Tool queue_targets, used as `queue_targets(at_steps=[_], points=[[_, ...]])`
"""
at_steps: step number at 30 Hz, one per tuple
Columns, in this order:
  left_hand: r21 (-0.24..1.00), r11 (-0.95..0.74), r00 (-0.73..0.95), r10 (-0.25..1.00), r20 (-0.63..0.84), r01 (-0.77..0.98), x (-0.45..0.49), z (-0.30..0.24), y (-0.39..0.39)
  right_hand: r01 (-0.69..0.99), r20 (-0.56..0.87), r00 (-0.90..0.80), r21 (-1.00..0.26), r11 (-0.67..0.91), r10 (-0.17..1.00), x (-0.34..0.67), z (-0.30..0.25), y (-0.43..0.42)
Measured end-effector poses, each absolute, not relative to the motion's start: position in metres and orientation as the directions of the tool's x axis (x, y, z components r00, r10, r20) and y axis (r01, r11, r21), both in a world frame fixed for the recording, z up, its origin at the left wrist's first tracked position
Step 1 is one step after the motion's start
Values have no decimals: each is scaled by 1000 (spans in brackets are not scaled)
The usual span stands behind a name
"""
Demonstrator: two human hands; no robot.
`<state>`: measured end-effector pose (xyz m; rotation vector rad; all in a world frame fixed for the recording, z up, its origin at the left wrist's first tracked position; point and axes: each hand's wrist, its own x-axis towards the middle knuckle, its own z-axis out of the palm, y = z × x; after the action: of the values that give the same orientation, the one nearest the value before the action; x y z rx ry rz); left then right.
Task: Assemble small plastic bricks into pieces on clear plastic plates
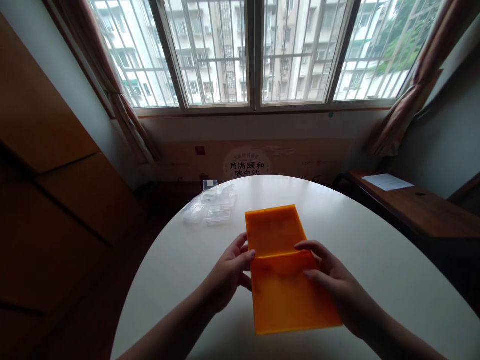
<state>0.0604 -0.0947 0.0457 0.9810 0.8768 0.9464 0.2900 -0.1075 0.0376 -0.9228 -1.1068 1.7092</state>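
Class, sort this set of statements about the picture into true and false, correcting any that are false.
1. The left hand and the right hand both touch the orange two-panel object. True.
2. Several clear plastic boxes rest on the white table. True.
3. In the picture, the clear plastic boxes are to the right of the orange two-panel object. False: they are to its left.
4. A window is visible beyond the white table. True.
5. The window is fully covered. False: the curtains hang at its sides, leaving most of it uncovered.
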Motion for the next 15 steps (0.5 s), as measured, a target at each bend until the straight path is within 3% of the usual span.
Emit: queue_targets(at_steps=[4, 8, 15], points=[[918, 287, 305, 931, -200, -273, 51, 45, -90, -403, -130, -334, -875, -267, 933, 291, 36, -101], [910, 301, 391, 903, -176, -286, 39, 53, -85, -483, -185, -333, -809, -336, 925, 294, 32, -96], [841, 408, 410, 877, -252, -356, 38, 58, -86, -471, -302, -328, -769, -432, 895, 292, 38, -95]])
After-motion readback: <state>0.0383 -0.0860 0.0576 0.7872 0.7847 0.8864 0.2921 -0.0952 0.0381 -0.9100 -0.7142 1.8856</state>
